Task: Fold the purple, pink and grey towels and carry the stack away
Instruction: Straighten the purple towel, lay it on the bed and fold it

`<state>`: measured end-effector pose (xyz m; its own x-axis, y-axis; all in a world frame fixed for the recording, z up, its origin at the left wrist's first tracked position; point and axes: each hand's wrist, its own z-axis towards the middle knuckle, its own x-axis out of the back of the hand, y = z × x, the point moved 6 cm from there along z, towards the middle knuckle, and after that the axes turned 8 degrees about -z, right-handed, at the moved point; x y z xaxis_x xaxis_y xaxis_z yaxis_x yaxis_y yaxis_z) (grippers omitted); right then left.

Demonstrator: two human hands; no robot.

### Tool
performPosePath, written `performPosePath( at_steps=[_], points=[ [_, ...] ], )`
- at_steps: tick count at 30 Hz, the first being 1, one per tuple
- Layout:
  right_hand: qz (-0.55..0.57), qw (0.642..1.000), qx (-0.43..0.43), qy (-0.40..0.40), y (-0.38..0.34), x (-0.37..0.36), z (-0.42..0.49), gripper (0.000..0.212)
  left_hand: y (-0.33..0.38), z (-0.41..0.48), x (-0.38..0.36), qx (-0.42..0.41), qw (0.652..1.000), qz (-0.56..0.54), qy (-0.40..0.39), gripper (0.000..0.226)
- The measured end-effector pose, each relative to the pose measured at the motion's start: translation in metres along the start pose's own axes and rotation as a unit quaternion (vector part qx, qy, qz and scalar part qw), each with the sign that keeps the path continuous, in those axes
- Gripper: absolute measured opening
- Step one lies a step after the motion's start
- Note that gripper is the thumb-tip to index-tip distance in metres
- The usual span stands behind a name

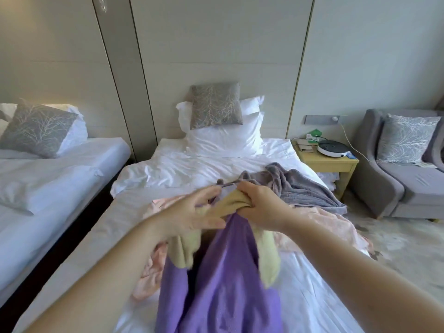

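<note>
- Head view, foreground: both forearms reach forward over the bed (182, 171), and the purple towel (223, 272) hangs between them, its pale yellow reverse side showing at the top and edges.
- The left hand (194, 212) pinches the towel's upper edge between thumb and loosely spread fingers.
- The right hand (262, 205), just beside it, is curled tight round a bunch of the same edge.
- Beneath them, the pink towel (319, 227) lies crumpled across the white sheet, partly hidden by the purple one.
- The grey towel (300, 186) lies heaped just beyond the hands, toward the bed's right side.
- At the headboard, a grey cushion (216, 105) leans on white pillows (223, 138).
- On the right, a nightstand (329, 162) bears a round white device (332, 147); beyond it stands an armchair (396, 181).
- A second bed (48, 169) stands on the left.
</note>
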<state>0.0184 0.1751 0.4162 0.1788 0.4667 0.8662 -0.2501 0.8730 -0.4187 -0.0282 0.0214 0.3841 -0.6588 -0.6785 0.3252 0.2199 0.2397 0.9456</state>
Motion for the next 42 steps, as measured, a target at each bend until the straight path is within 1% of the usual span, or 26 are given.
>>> performPosePath(
  at_steps=[1,2,4,5,8,9,10,12,14,15,16,18,19,20,23,24,25,28,29,31,32,34,36,39,41,42],
  points=[
    [0.014,1.000,-0.013,-0.004,0.004,-0.003,0.000,0.016,-0.004,0.005,-0.015,-0.004,0.999,0.027,-0.030,0.076],
    [0.029,0.999,-0.025,-0.006,0.007,-0.003,0.000,0.016,-0.005,0.010,-0.026,-0.011,0.997,0.056,-0.043,0.060],
    [0.038,0.998,-0.032,-0.028,0.011,-0.002,-0.005,0.018,-0.001,0.017,-0.030,-0.034,0.995,0.097,-0.020,0.017],
    [0.026,0.998,-0.034,-0.045,0.015,-0.003,-0.008,0.021,0.002,0.020,-0.027,-0.048,0.994,0.099,0.001,0.009],
    [-0.047,0.992,-0.050,-0.109,0.028,-0.006,-0.022,0.030,0.016,0.022,-0.017,-0.098,0.993,0.065,0.029,0.034],
    [-0.059,0.988,-0.058,-0.131,0.034,-0.006,-0.026,0.032,0.022,0.022,-0.013,-0.113,0.992,0.054,0.031,0.038],
    [-0.049,0.985,-0.066,-0.152,0.040,-0.007,-0.031,0.032,0.028,0.021,-0.009,-0.120,0.991,0.043,0.025,0.032],
    [0.034,0.980,-0.095,-0.173,0.051,-0.004,-0.039,0.031,0.036,0.022,-0.004,-0.119,0.992,0.032,0.004,0.015],
    [0.147,0.973,-0.103,-0.145,0.058,0.003,-0.042,0.025,0.040,0.022,0.002,-0.119,0.992,0.031,-0.004,0.021],
    [0.181,0.972,-0.098,-0.114,0.059,0.008,-0.041,0.020,0.041,0.021,0.005,-0.116,0.993,0.028,-0.003,0.026],
    [0.193,0.973,-0.095,-0.080,0.060,0.014,-0.038,0.022,0.042,0.020,0.006,-0.113,0.993,0.025,-0.004,0.028],
    [0.191,0.976,-0.094,-0.038,0.062,0.019,-0.034,0.042,0.042,0.017,0.006,-0.106,0.994,0.011,-0.012,0.026],
    [0.199,0.975,-0.090,-0.036,0.060,0.020,-0.034,0.054,0.043,0.016,0.006,-0.108,0.994,0.001,-0.009,0.023],
    [0.225,0.970,-0.081,-0.048,0.058,0.019,-0.034,0.057,0.044,0.016,0.008,-0.114,0.993,-0.012,0.003,0.021],
    [0.365,0.920,-0.051,-0.130,0.043,0.010,-0.040,0.037,0.046,0.017,0.014,-0.131,0.988,-0.053,0.063,0.016],
    [0.384,0.909,-0.045,-0.155,0.037,0.005,-0.041,0.035,0.045,0.018,0.014,-0.131,0.986,-0.057,0.085,0.016],
    [0.375,0.909,-0.039,-0.177,0.031,0.000,-0.042,0.036,0.043,0.019,0.015,-0.129,0.984,-0.067,0.105,0.018],
    [0.272,0.938,-0.001,-0.214,0.012,-0.021,-0.042,0.030,0.038,0.022,0.013,-0.105,0.974,-0.145,0.136,0.026],
    [0.239,0.949,0.008,-0.206,0.008,-0.026,-0.040,0.024,0.037,0.023,0.012,-0.095,0.971,-0.177,0.130,0.026],
    [0.207,0.967,0.007,-0.151,0.007,-0.029,-0.036,0.012,0.038,0.024,0.009,-0.079,0.961,-0.243,0.108,0.025],
    [0.212,0.970,-0.005,-0.116,0.010,-0.030,-0.034,0.008,0.038,0.024,0.009,-0.074,0.954,-0.271,0.100,0.025],
    [0.241,0.968,-0.043,-0.046,0.016,-0.029,-0.029,0.011,0.038,0.023,0.009,-0.068,0.948,-0.295,0.096,0.025],
    [0.270,0.960,-0.071,0.005,0.017,-0.028,-0.025,0.018,0.038,0.022,0.008,-0.059,0.951,-0.288,0.096,0.025],
    [0.241,0.966,-0.094,0.026,0.018,-0.024,-0.019,0.019,0.037,0.021,0.012,-0.059,0.959,-0.262,0.091,0.024],
    [0.237,0.962,-0.128,0.034,0.027,-0.014,-0.016,0.018,0.035,0.020,0.023,-0.057,0.975,-0.180,0.116,0.029],
    [0.255,0.953,-0.159,0.049,0.034,-0.006,-0.014,0.016,0.032,0.020,0.030,-0.051,0.982,-0.123,0.138,0.037]
  ],
)
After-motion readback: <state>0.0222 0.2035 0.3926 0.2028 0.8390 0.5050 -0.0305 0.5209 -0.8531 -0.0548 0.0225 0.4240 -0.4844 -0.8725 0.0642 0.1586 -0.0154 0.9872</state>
